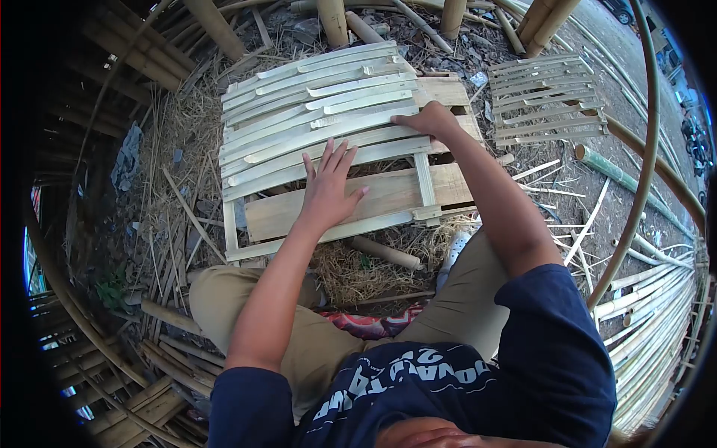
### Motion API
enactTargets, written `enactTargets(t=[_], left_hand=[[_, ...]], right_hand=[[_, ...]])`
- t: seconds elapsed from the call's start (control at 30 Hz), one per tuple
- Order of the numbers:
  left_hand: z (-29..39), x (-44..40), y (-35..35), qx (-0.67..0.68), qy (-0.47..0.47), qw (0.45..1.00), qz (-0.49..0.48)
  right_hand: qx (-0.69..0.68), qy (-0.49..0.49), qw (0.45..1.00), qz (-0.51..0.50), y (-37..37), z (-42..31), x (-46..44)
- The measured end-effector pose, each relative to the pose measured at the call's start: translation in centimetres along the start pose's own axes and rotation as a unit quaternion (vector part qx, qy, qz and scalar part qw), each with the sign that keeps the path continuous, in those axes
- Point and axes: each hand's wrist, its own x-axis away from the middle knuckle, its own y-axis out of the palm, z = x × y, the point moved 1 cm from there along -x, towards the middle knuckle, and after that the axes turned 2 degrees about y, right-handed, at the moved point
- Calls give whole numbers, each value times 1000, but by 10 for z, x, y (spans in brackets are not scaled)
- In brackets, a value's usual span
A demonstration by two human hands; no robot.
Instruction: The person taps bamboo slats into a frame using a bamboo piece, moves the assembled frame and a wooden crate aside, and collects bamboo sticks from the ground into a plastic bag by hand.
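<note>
Pale bamboo slats are filling the far part of the frame ahead of the person, a wide gap is showing near, the left hand is resting released, and the right hand is touching slat ends, its grip I cannot tell.

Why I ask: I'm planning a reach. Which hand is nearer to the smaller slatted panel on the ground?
Right. The right hand is at the right edge of the larger panel, left of the smaller panel; the left hand is farther away, over the nearer slats.
</note>
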Motion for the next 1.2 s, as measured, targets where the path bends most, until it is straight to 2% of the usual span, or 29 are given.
enactTargets(t=[0.13, 0.27, 0.47, 0.67, 0.87, 1.07, 1.17, 1.2], left_hand=[[-1, -17, 13, -36, 5, 999, -9], [-1, -24, 23, -51, 3, 998, 48], [0, -31, 39, -46, 3, 994, 101], [-4, -30, 50, -54, 10, 989, 138], [-2, -29, 51, -63, 10, 985, 161], [-3, -29, 52, -60, 9, 984, 167], [-4, -32, 52, -43, 1, 985, 165], [-3, -33, 50, -25, -4, 985, 168]], right_hand=[[49, -13, 994, 93, 0, -4, -2], [-7, -24, 999, -30, -2, -4, -19], [-80, -10, 997, 14, 8, 0, -23], [-98, -11, 995, -2, 7, -1, -12], [-42, -17, 998, 47, 10, -3, -10], [13, -55, 998, -1, 8, 0, -23], [50, -85, 993, 60, -14, -5, 2], [69, -72, 994, 37, -18, -4, 8]])
